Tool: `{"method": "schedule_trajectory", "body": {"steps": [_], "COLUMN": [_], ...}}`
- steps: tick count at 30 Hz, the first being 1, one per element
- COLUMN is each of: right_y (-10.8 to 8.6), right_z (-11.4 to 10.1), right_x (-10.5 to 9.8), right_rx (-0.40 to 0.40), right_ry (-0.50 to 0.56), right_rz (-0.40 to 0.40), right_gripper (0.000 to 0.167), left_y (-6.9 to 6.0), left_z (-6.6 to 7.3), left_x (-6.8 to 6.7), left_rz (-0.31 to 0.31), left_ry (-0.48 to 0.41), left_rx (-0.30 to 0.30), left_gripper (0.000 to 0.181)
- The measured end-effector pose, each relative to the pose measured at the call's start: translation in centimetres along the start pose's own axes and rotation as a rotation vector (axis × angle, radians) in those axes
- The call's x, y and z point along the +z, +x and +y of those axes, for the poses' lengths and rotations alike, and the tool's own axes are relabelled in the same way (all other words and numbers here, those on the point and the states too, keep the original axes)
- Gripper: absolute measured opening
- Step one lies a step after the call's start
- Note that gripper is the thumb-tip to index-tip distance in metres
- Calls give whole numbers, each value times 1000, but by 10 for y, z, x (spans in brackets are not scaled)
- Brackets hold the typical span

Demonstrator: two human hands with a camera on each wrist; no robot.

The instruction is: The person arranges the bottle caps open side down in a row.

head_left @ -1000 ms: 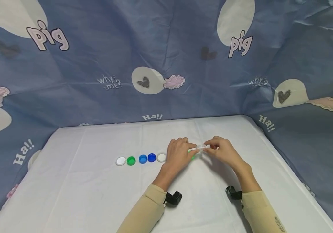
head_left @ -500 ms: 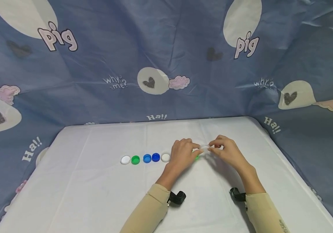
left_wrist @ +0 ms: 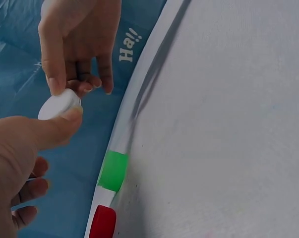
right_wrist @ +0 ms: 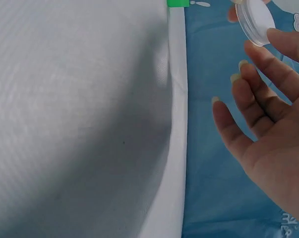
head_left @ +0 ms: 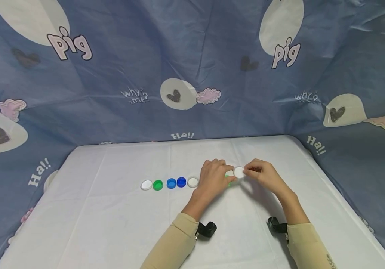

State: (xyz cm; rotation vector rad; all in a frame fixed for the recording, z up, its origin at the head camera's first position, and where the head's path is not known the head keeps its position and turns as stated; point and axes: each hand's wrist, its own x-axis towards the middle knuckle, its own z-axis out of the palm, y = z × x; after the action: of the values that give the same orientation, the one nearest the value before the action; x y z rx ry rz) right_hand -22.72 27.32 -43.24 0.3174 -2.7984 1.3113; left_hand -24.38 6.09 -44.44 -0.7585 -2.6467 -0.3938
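A round white cap (head_left: 239, 172) with a clear, ridged rim is held up above the table between both hands. My right hand (head_left: 263, 175) pinches its right edge between thumb and forefinger. On the opposite edge, my left hand (head_left: 213, 175) holds it with thumb and forefinger; in the left wrist view that thumb lies across the white face (left_wrist: 60, 104). The other fingers of the right hand (right_wrist: 273, 109) spread loosely below the cap. A green cap (left_wrist: 113, 171) sits on the table beneath the left hand, mostly covered by it in the head view.
Left of the hands, a row of caps lies on the white cloth (head_left: 111, 224): white (head_left: 146, 185), green (head_left: 157, 185), light blue (head_left: 171, 183), dark blue (head_left: 181, 182) and whitish (head_left: 193, 182). A red cap (left_wrist: 103, 221) shows beside the green one. Patterned blue fabric (head_left: 179, 48) hangs behind.
The cap has been turned from nearly edge-on so its white round face shows to the head camera. The hands stay close together; the whole head view has shifted slightly.
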Motion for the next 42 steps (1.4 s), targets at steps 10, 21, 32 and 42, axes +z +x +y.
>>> {"method": "schedule_trajectory", "body": {"steps": [10, 21, 32, 42], "right_y": [0, 0, -2, -2], "right_z": [1, -2, -3, -4], "right_x": [-2, -1, 0, 0], "right_rx": [32, 29, -111, -132], "right_ry": [22, 2, -69, -75], "right_rz": [-17, -17, -26, -12], "right_gripper": [23, 25, 40, 33], "left_y": [0, 1, 1, 0], "left_z": [-2, -6, -11, -11], "left_x": [-1, -2, -1, 0], "left_rz": [49, 6, -44, -50], "left_ry": [37, 0, -81, -104], "left_rx": [57, 35, -13, -21], "left_gripper": [49, 47, 47, 47]}}
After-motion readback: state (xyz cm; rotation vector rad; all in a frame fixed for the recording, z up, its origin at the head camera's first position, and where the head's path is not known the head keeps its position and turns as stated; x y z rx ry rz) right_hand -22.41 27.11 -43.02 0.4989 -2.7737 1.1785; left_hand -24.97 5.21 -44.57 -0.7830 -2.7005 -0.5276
